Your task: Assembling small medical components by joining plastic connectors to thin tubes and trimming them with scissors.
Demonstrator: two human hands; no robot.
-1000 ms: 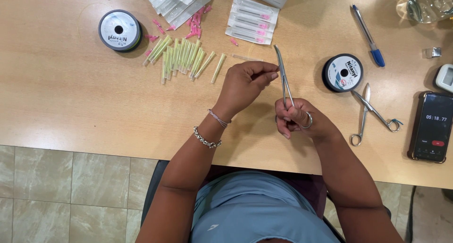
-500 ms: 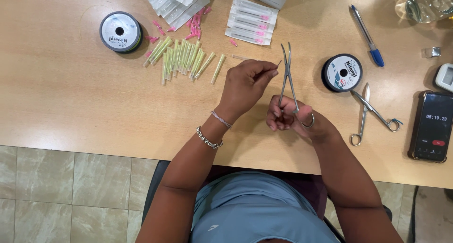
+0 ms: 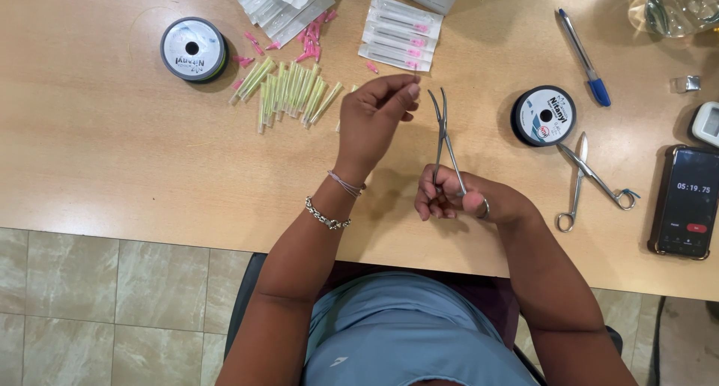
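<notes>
My right hand (image 3: pixel 463 199) grips the ring handles of slim metal forceps (image 3: pixel 446 135), which point away from me with their jaws slightly apart. My left hand (image 3: pixel 378 115), with bracelets on the wrist, hovers just left of the jaw tips. Its thumb and fingers pinch a small thin needle-like piece (image 3: pixel 416 74) that I can barely make out. Both hands are above the wooden table (image 3: pixel 105 146).
Several pale green tubes (image 3: pixel 288 94) and pink caps (image 3: pixel 311 38) lie behind my left hand, with sealed needle packets (image 3: pixel 397 34) beside them. Two thread spools (image 3: pixel 192 49) (image 3: pixel 544 116), scissors (image 3: pixel 588 176), a blue pen (image 3: pixel 584 56) and a phone (image 3: pixel 685 202) lie around.
The forceps jaws have parted, and my left fingers, which touched the forceps, have drawn off to the left. My right hand has pulled slightly toward me.
</notes>
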